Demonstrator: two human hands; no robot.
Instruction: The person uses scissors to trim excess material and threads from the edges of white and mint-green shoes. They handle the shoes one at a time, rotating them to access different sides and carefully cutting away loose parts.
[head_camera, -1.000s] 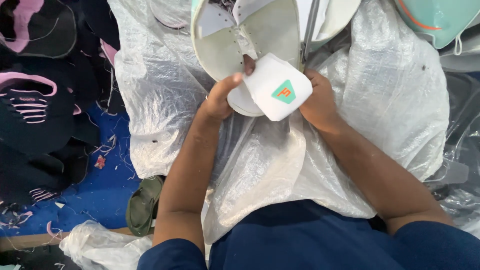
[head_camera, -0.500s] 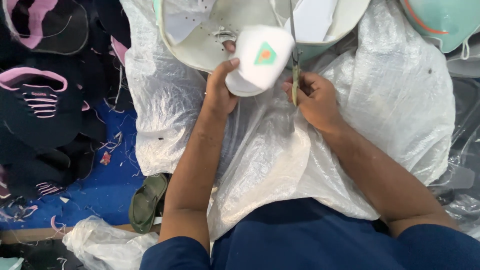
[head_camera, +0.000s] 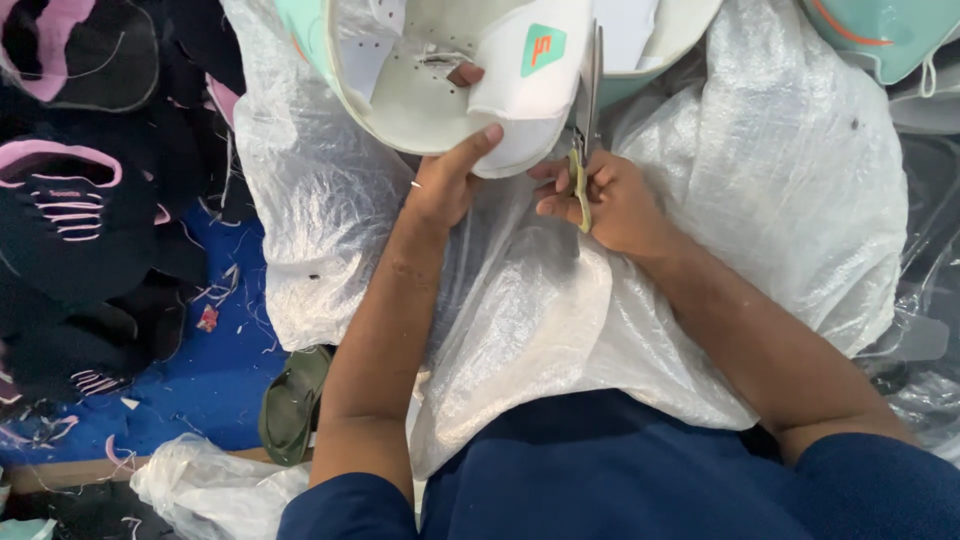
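The left hand grips the white shoe upper by its tongue, thumb pressed on the lower edge, while the right hand is closed around yellow-handled scissors whose blades rise just right of the tongue. The upper sits above a white woven sack spread over the lap. Left of the sack lie black-and-pink shoe uppers and a green sandal on the blue floor.

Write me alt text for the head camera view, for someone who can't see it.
Seen from above, a person's left hand holds a white shoe upper with a green tongue patch, while the right hand works yellow-handled scissors at its edge. A white woven plastic sheet covers the lap; dark shoe uppers with pink trim lie left on a blue floor.
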